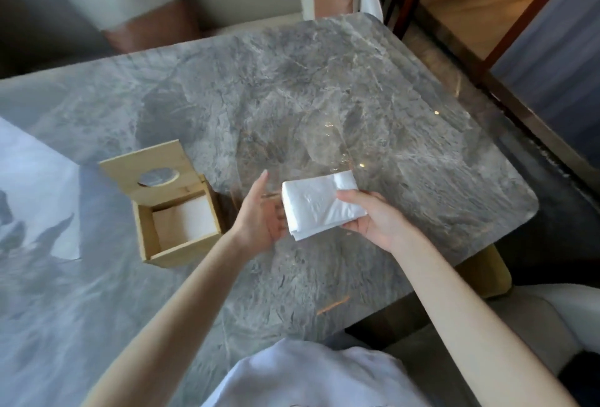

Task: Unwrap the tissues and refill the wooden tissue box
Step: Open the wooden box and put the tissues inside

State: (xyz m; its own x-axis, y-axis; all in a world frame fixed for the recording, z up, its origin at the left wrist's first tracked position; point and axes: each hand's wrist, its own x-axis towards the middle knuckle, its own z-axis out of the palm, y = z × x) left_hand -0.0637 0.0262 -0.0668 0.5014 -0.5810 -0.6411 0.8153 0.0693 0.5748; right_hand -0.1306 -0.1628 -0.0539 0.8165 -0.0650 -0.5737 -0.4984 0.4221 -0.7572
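the stack of tissues hangs over the bench, just right of the wooden tissue box. my right hand has its grip clamped on it, thumb on top; my left hand is open beside its near-left edge. gripped from one side only, the loose sheets could fan out or catch the box rim. i count one stack, one box with its lid up, some tissue already inside.
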